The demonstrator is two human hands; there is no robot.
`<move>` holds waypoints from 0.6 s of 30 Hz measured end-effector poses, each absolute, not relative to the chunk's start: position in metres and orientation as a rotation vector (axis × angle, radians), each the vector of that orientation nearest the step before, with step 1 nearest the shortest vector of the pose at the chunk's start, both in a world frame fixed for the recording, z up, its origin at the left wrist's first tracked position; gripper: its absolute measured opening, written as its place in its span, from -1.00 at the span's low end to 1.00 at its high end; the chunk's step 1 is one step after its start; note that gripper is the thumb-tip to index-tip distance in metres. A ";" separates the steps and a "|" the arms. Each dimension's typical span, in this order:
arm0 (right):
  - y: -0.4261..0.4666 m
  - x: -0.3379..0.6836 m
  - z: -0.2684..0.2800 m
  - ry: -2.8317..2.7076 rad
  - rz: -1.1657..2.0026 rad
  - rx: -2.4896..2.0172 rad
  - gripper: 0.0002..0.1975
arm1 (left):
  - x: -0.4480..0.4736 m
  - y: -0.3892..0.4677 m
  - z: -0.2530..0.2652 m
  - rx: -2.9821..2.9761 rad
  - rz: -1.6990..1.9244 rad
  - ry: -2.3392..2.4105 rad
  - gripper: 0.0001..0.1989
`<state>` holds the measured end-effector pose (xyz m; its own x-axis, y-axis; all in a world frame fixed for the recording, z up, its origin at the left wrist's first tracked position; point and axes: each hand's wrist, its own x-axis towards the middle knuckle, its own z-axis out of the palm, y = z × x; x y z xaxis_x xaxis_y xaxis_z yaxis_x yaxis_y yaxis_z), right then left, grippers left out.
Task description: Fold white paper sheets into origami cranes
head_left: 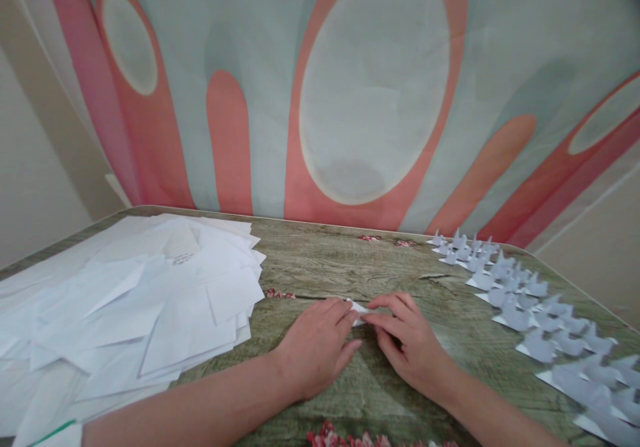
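Note:
A small piece of folded white paper (358, 311) lies on the table between my two hands. My left hand (320, 343) rests palm down over its left part, the fingers closed together and pressing it against the table, thumb lower and apart. From the other side, my right hand (407, 337) pinches the paper's right tip between thumb and forefinger. Most of the paper is hidden under the fingers, so its exact fold cannot be made out.
A big loose heap of white paper sheets (195, 313) covers the table's left side. Along the right edge stand rows of folded white paper birds (537, 343). The wood-patterned tabletop (320, 253) ends at a backdrop with red and green shapes (270, 133).

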<state>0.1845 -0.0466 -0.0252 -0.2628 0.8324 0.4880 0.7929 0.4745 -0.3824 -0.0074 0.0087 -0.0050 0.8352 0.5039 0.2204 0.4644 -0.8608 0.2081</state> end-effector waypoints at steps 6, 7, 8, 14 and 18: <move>-0.048 0.181 -0.021 -2.168 0.012 -1.331 -0.62 | -0.006 0.009 -0.004 2.859 0.400 0.757 -0.64; -0.048 0.181 -0.021 -2.174 0.005 -1.327 -0.62 | -0.006 0.009 -0.004 2.862 0.394 0.759 -0.64; -0.048 0.181 -0.021 -2.181 0.001 -1.324 -0.62 | -0.006 0.009 -0.004 2.866 0.391 0.762 -0.65; -0.049 0.178 -0.019 -2.201 -0.002 -1.340 -0.62 | -0.006 0.009 -0.004 2.896 0.399 0.766 -0.65; -0.049 0.177 -0.019 -2.218 -0.040 -1.349 -0.62 | -0.006 0.009 -0.004 2.908 0.417 0.766 -0.65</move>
<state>0.1768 -0.0488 -0.0190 -0.3544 0.8153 0.4579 0.8314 0.4989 -0.2449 -0.0057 0.0094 -0.0045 0.8355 0.4962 0.2360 0.4673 -0.8676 0.1700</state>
